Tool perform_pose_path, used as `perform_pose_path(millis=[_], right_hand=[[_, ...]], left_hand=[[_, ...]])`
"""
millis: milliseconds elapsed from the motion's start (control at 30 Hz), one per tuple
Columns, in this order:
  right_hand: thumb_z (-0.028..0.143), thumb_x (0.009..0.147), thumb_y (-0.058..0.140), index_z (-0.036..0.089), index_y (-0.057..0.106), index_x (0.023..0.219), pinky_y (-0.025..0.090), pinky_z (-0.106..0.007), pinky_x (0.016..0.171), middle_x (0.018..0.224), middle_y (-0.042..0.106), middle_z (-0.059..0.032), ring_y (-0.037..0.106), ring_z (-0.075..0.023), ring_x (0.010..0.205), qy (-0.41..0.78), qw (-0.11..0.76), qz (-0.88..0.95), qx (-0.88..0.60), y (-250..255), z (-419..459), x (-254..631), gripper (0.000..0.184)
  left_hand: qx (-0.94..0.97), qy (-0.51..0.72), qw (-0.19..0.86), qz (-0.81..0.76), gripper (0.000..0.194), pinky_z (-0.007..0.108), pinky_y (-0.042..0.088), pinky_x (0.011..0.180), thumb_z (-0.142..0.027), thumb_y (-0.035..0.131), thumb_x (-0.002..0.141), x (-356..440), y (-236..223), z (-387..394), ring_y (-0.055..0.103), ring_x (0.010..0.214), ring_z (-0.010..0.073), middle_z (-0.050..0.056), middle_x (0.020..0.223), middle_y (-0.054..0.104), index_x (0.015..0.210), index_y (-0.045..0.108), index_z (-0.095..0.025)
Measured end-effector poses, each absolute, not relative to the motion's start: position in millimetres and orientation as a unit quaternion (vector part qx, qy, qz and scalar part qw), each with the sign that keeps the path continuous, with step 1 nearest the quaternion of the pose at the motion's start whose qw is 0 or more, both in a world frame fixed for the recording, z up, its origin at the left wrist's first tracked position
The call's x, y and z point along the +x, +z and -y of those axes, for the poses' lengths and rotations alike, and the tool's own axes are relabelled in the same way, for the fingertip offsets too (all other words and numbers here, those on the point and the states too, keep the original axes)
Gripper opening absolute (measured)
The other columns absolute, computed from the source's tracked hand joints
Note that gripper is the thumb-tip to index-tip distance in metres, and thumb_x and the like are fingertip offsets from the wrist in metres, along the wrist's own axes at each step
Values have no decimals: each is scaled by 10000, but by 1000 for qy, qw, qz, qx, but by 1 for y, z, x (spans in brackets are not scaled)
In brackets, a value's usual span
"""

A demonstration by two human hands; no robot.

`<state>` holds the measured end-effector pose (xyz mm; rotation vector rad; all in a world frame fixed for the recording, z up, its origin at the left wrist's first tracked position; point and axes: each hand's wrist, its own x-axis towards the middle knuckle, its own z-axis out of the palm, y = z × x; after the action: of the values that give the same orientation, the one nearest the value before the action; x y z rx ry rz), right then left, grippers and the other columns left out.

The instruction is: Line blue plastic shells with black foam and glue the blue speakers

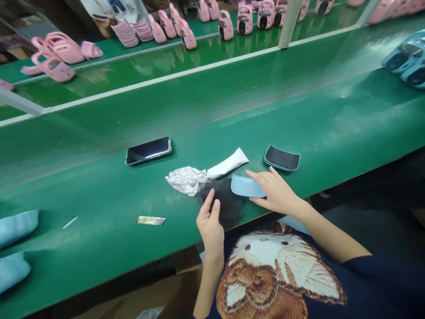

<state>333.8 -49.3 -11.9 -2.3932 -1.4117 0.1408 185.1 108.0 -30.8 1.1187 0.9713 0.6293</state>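
Observation:
My right hand (277, 192) rests on the green table with its fingers pinched on the right end of a light blue curved plastic panel (244, 186). My left hand (210, 219) is raised at the table's near edge, its fingers touching a dark see-through film (227, 201) that lies beside and under the panel. A second panel (282, 158), black with a blue rim, lies a little beyond my right hand. A crumpled white cloth (186, 179) and a white tube (229, 165) lie just past my left hand.
A black phone (148, 150) lies face up to the left. A small foil scrap (151, 220) and a thin stick (69, 222) sit nearer the edge. Light blue parts (15, 226) lie at far left and blue shells (407, 57) at far right. Pink casings (244, 20) line the far belt.

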Motion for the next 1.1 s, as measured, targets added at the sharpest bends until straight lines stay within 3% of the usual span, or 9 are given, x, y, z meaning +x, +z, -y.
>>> perform_pose_path(millis=[133,233,300,400,500,600,800,967,1100], right_hand=[[530,849,747,159,400,1521,357,-714,1116,1253,632,-167,599,-341,1189,86,188,510,-835,-5,57,320,842],[525,978,566,187,433,1489,324,-707,1144,1394,574,-172,540,-333,1295,100,261,494,-823,5,54,311,627],[489,1033,467,190,494,1421,386,-615,1142,1394,584,-157,547,-294,1297,93,346,473,-805,12,46,306,491],[510,1021,499,193,559,1323,520,-441,1002,1243,653,-132,617,-250,1161,66,441,453,-771,20,34,301,442],[506,976,591,188,621,1193,535,-382,857,1071,676,-103,635,-237,981,30,447,443,-776,23,26,298,387],[428,981,600,201,634,893,473,-324,725,826,646,-42,600,-193,783,30,428,439,-789,21,24,299,245],[393,1051,444,222,418,632,353,-282,577,613,432,24,445,-130,584,50,451,415,-788,25,29,303,453],[495,1043,421,214,571,701,403,-278,573,626,502,0,496,-141,592,28,521,327,-788,32,39,311,467],[614,970,503,208,602,694,391,-264,480,557,483,22,485,-125,491,77,566,193,-798,25,55,317,501]], left_hand=[[453,305,714,-439,537,289,597,868,-421,867,713,170,-22,-110,746,999,225,91,1164,776,1190,754,-204],[469,309,709,-427,531,316,598,895,-430,867,715,163,-18,-109,741,1025,242,85,1151,778,1187,755,-214],[486,309,700,-422,555,345,573,972,-436,864,722,161,-18,-106,706,1128,267,79,1221,755,1225,738,-236],[506,321,691,-403,649,365,489,1103,-400,858,744,161,-17,-99,549,1366,295,45,1445,628,1353,653,-310],[509,314,713,-366,788,360,453,1141,-341,825,796,162,-15,-92,409,1480,284,-2,1602,455,1499,476,-404],[507,290,735,-344,900,333,459,1131,-312,815,809,162,-14,-88,389,1494,267,-10,1643,386,1563,340,-441],[494,230,782,-304,1106,361,444,1145,-375,886,704,165,-24,-90,422,1472,295,70,1639,389,1606,247,-374],[500,238,765,-330,1035,349,425,1158,-395,862,732,173,-22,-89,340,1518,286,39,1679,308,1591,284,-388],[462,279,763,-355,976,351,472,1120,-351,840,759,176,-16,-98,427,1470,288,61,1621,422,1581,315,-364]])
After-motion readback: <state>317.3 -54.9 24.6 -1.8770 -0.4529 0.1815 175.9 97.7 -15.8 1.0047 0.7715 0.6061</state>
